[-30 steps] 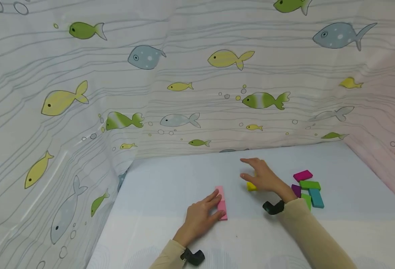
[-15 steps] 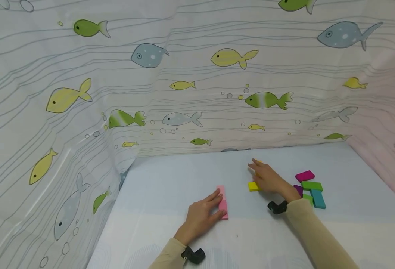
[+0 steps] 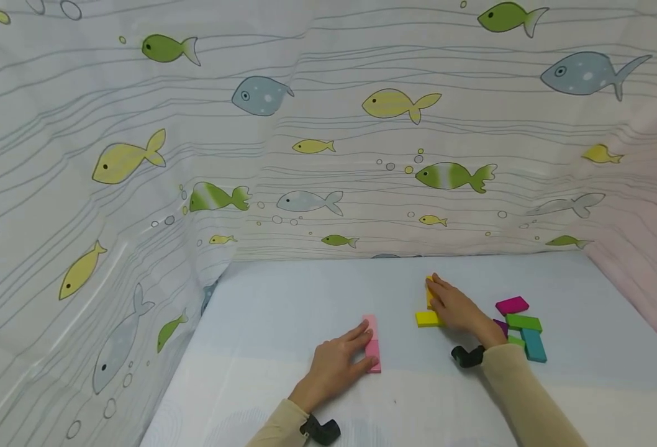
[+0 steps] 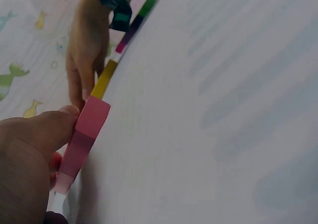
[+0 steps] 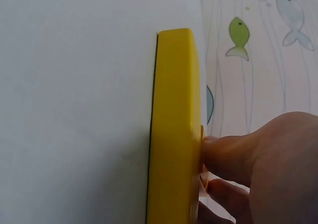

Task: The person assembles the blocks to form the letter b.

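In the head view my left hand (image 3: 334, 363) rests on a row of two pink blocks, with fingertips on the light pink block (image 3: 370, 321) and the thumb by the darker pink block (image 3: 374, 349). The left wrist view shows the thumb against the pink row (image 4: 92, 117), with other fingers partly hidden behind it. My right hand (image 3: 459, 310) grips an orange-yellow block (image 3: 430, 299) that points away from me; its fingers cover part of it. Just nearer lies a yellow block (image 3: 428, 319), crosswise, large in the right wrist view.
Right of my right hand lie a magenta block (image 3: 512, 305), a green block (image 3: 524, 323), a teal block (image 3: 534, 345), a purple block (image 3: 500, 326) and a lighter green block (image 3: 515, 341). A fish-patterned curtain (image 3: 317, 180) stands behind the white tabletop (image 3: 284, 298).
My right hand, spread above the yellow blocks earlier, has come down and its fingers have closed onto the orange-yellow block. The left hand stays on the pink row. The head view has shifted slightly.
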